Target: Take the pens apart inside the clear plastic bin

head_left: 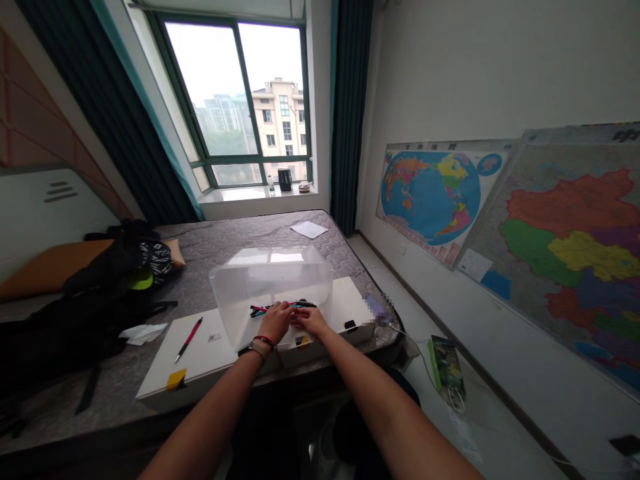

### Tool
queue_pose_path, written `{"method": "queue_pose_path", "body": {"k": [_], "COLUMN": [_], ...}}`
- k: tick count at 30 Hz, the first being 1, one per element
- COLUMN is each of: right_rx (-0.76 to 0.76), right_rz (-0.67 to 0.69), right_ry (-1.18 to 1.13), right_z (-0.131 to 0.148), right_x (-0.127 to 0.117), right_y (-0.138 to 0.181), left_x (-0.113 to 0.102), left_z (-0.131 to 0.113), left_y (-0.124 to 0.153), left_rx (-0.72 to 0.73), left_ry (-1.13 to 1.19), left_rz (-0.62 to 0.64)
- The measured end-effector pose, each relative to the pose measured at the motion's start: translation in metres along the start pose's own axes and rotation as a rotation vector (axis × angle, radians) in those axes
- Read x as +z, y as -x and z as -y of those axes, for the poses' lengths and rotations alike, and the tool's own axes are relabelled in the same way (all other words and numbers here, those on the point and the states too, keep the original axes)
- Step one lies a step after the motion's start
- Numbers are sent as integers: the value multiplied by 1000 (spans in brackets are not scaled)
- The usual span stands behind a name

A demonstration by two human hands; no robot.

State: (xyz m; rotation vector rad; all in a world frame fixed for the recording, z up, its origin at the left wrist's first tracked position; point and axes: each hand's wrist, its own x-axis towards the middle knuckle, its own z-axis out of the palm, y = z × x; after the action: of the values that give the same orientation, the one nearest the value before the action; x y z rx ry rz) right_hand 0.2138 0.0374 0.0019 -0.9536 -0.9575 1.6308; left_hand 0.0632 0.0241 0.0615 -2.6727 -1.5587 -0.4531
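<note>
Both hands meet inside the mouth of a clear plastic box (230,293). Several pens (257,310), dark, pink and blue ones, lie crosswise in the box just behind my fingers. My left hand (275,323) has its fingers curled and pressed together beside the pens; a watch and a red bracelet are on that wrist. Against its fingertips, my right hand (311,321) is closed in a pinch. Whatever the fingers hold is hidden or too small to name. A red and black pen (189,340) lies left of the box on a white carton (165,353).
The cartons rest on a grey mattress (210,240). A black bag (115,267) and an orange cushion (55,267) lie at left, a white paper (309,229) behind the box. On the floor at right stands a green box (447,367) with a cable.
</note>
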Motion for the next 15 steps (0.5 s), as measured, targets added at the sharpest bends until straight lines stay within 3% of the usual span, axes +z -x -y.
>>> {"method": "queue_pose_path", "body": {"k": [9, 15], "right_rx": [-65, -100], "right_rz": [56, 58], "right_ry": [89, 111], "right_z": [-4, -4], "right_x": [-4, -4], "right_y": [-4, -2], "left_x": [-5, -1], "left_z": [-7, -9], "left_y": [-3, -4], "left_rx": [98, 68], "left_ry": [-117, -147], "left_rz": [18, 29]}}
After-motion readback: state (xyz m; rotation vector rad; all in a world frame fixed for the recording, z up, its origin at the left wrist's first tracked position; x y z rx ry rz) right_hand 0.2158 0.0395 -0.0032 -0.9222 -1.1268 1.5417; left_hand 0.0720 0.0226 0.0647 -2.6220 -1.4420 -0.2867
